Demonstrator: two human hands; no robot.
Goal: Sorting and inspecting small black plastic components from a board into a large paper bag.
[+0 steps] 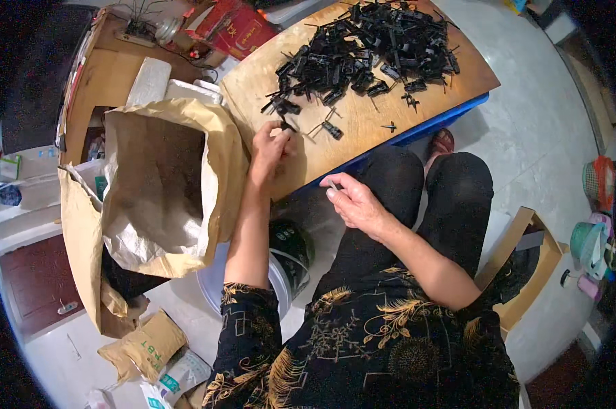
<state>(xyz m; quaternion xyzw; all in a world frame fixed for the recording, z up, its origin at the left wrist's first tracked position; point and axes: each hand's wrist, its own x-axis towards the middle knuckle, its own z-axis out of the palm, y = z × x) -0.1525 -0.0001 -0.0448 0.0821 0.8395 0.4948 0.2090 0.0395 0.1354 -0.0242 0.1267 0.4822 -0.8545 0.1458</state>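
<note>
My left hand [272, 144] is at the left part of the wooden board [430, 129], its fingers closed on a small black plastic part [288, 127]. Over the board's near edge, close to my lap, my right hand [355, 204] pinches a small dark, thin piece [334, 185] whose kind I cannot make out. A large heap of black plastic parts with thin rods [383, 51] covers the far side of the board. Nearer lie one loose black part [332, 130] and a tiny black cross-shaped piece [389, 127].
An open brown paper sack [222, 157] stands left of my left forearm. Below it are a white-rimmed bucket [214, 273] and a dark green bucket [289, 249]. A cardboard box [516, 245] stands at my right, and a red box [236, 28] lies beyond the sack.
</note>
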